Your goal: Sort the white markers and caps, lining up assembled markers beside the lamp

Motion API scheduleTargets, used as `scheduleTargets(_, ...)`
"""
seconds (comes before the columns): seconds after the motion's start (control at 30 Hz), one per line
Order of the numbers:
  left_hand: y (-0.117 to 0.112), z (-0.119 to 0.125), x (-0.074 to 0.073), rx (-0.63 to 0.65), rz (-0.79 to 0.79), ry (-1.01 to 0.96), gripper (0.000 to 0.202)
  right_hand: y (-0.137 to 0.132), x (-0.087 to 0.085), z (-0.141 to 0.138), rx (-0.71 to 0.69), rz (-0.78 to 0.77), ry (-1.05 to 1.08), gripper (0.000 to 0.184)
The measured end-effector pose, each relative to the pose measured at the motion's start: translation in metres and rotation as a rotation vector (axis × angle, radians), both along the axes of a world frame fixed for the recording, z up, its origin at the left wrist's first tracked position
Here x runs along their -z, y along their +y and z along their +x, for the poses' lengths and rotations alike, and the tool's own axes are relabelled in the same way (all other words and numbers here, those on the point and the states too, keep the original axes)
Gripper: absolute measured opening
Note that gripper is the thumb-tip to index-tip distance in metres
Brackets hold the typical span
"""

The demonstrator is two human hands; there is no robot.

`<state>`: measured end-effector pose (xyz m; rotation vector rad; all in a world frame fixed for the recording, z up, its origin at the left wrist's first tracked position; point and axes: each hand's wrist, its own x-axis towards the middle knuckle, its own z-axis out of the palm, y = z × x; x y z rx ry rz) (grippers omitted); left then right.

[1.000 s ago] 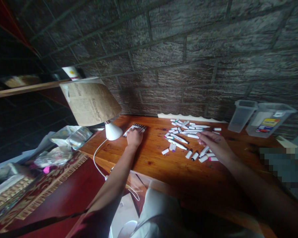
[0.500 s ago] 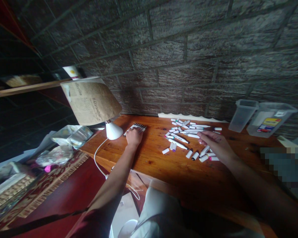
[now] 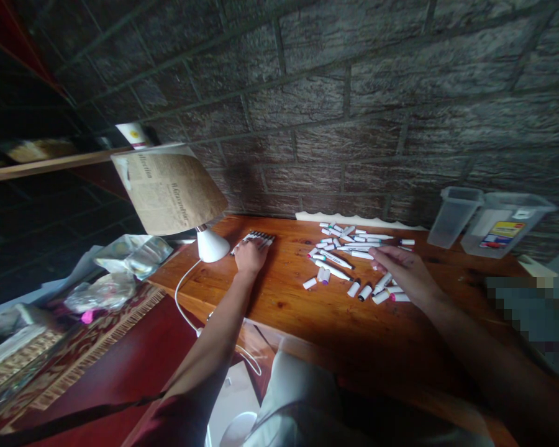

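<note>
Left hand (image 3: 250, 257): lying over a tight row of white-barrelled markers (image 3: 256, 240), fingers curled across them; whether it grips them cannot be told.
Right hand (image 3: 407, 273): open, fingers spread, just beside a scatter of loose white markers and caps (image 3: 349, 248).
Surface: orange-brown varnished wooden counter (image 3: 307, 329) under both hands and all the markers.
Far side: white lamp with a brown newsprint shade (image 3: 170, 192) at left, two clear plastic bins (image 3: 454, 217) at right, dark brick wall (image 3: 335, 105) behind.

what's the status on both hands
Left hand resting on a row of markers. Right hand open, just above loose markers. Lamp close beside left hand.
</note>
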<state>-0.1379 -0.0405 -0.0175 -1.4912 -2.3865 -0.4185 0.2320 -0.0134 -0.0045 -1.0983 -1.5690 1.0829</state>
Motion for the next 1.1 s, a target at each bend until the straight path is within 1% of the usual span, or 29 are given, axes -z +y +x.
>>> scheduleTargets(0.27, 0.001, -0.002, -0.001, -0.003, -0.003, -0.041, 0.033, -0.002, -0.003, -0.001, -0.016, -0.033, -0.006, 0.040)
scheduleTargets(0.53, 0.003, -0.003, 0.001, 0.014, 0.013, -0.037, 0.036, -0.004, -0.007, -0.002, -0.012, -0.044, -0.006, 0.042)
scheduleTargets(0.6, 0.002, -0.005, 0.002, -0.002, 0.037, -0.026, 0.040, -0.005, -0.008, -0.002, -0.003, -0.047, -0.006, 0.043)
scheduleTargets(0.7, 0.003, -0.009, 0.005, -0.053, 0.055, -0.020, 0.059, -0.005, -0.009, -0.002, 0.008, -0.039, -0.016, 0.045)
scheduleTargets(0.77, 0.003, -0.011, 0.009, -0.087, 0.020, -0.037, 0.073, -0.005, -0.009, -0.002, 0.008, -0.024, -0.027, 0.044)
scheduleTargets(0.83, 0.005, -0.013, 0.013, -0.106, -0.025, -0.055, 0.082, -0.004, -0.009, -0.002, 0.003, -0.016, -0.034, 0.045)
scheduleTargets(0.93, 0.007, -0.013, 0.017, -0.101, -0.060, -0.065, 0.085, -0.004, -0.007, -0.002, -0.005, -0.012, -0.021, 0.046)
scheduleTargets(1.1, 0.008, -0.014, 0.019, -0.131, -0.125, -0.110, 0.079, -0.003, -0.006, -0.002, -0.005, -0.037, -0.005, 0.045)
